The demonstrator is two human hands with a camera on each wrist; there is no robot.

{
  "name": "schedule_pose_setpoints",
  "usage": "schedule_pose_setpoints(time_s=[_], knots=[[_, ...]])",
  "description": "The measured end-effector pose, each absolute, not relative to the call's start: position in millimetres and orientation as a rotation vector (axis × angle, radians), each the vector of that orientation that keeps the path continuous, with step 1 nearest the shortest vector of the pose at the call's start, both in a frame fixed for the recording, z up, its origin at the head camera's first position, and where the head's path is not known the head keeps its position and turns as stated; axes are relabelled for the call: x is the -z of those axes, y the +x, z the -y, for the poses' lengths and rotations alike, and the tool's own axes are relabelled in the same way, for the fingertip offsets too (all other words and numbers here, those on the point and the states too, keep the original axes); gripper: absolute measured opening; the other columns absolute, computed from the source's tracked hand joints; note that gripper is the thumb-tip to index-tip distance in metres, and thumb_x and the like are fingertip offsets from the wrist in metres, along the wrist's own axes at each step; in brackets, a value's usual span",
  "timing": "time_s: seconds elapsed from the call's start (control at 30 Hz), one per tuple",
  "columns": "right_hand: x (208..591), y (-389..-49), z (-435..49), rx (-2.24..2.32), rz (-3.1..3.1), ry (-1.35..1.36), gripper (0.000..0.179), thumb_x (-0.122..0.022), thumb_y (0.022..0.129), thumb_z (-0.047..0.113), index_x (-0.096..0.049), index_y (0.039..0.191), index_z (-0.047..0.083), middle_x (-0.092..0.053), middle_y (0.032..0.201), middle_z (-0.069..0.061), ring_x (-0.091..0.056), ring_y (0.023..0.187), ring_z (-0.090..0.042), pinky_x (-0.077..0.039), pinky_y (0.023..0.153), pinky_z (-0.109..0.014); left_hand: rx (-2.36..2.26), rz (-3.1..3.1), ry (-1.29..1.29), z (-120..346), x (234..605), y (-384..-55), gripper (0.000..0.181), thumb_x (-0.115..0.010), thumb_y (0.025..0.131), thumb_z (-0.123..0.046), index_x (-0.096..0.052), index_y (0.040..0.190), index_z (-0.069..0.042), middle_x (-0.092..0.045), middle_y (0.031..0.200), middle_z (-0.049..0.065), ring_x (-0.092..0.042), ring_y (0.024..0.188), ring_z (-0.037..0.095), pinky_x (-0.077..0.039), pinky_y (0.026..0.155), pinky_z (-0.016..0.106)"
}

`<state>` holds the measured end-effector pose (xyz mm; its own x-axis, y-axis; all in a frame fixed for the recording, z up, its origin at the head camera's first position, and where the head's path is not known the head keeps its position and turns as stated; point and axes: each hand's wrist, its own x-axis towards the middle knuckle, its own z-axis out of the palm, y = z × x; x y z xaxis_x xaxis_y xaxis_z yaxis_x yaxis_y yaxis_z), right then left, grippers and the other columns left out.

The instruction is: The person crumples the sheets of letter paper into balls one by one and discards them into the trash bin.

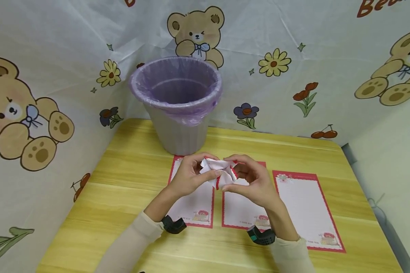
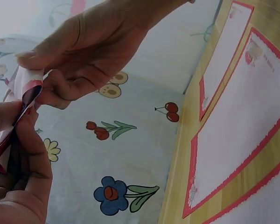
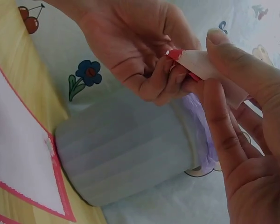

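A crumpled sheet of paper (image 1: 222, 167), white with red edging, is held between both hands above the table. On its left side the left hand (image 1: 188, 177) grips it, thumb laid across the near face. From the right, the right hand (image 1: 254, 182) pinches the paper between thumb and fingers. Folds of the paper (image 2: 30, 81) show between the hands in the left wrist view. The right wrist view shows a white and red part of the paper (image 3: 200, 65) between the fingers of both hands; the rest is hidden there.
Three red-bordered sheets of letter paper lie on the wooden table (image 1: 123, 197): a left sheet (image 1: 194, 201), a middle sheet (image 1: 240, 206) and a right sheet (image 1: 307, 208). Behind them stands a grey bin (image 1: 181, 132) with a purple liner (image 1: 191, 117). A bear-print cloth (image 1: 246, 34) hangs around the table.
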<state>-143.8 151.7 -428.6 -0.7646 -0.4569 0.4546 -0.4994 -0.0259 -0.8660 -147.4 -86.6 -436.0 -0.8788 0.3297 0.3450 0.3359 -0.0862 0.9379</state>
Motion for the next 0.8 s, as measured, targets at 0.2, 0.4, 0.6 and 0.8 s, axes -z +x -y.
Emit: schedule_pose_setpoints(time_s=[0.2, 0.4, 0.6, 0.8], knots=[[435.1, -143.9, -147.5, -1.946, 2.014, 1.047, 0.065, -0.093, 0.067, -0.018, -0.071, 0.126, -0.002, -0.074, 0.125, -0.005, -0.074, 0.096, -0.015, -0.067, 0.086, -0.025, 2.25, 2.117, -0.806, 84.0, 435.9, -147.5, 0.022, -0.076, 0.096, 0.001, -0.071, 0.118, 0.0, -0.073, 0.111, 0.018, -0.065, 0.082, 0.009, -0.057, 0.07, 0.02], [440.6, -145.7, -143.5, -1.997, 1.855, 1.006, 0.049, -0.09, 0.074, -0.016, -0.07, 0.119, -0.009, -0.074, 0.118, -0.007, -0.077, 0.098, -0.016, -0.067, 0.086, -0.028, 2.222, 2.17, -0.805, 79.6, 433.7, -146.1, 0.022, -0.07, 0.102, -0.001, -0.067, 0.124, 0.0, -0.068, 0.104, 0.014, -0.059, 0.078, 0.01, -0.055, 0.069, 0.018], [443.7, -149.2, -138.3, -2.015, 1.762, 0.918, 0.029, -0.084, 0.082, -0.016, -0.072, 0.108, -0.011, -0.077, 0.11, -0.01, -0.074, 0.09, -0.018, -0.068, 0.076, -0.028, 2.277, 2.178, -0.82, 75.7, 433.7, -144.6, 0.023, -0.057, 0.107, 0.003, -0.061, 0.129, 0.007, -0.068, 0.116, 0.025, -0.074, 0.094, 0.012, -0.069, 0.086, 0.036], [445.3, -152.4, -138.4, -2.063, 1.697, 0.884, 0.021, -0.079, 0.084, -0.02, -0.071, 0.102, -0.013, -0.078, 0.108, -0.011, -0.075, 0.087, -0.019, -0.068, 0.068, -0.029, 2.304, 2.124, -0.871, 74.4, 434.2, -143.5, 0.029, -0.054, 0.106, 0.003, -0.06, 0.134, 0.007, -0.067, 0.121, 0.028, -0.074, 0.102, 0.012, -0.068, 0.091, 0.035]])
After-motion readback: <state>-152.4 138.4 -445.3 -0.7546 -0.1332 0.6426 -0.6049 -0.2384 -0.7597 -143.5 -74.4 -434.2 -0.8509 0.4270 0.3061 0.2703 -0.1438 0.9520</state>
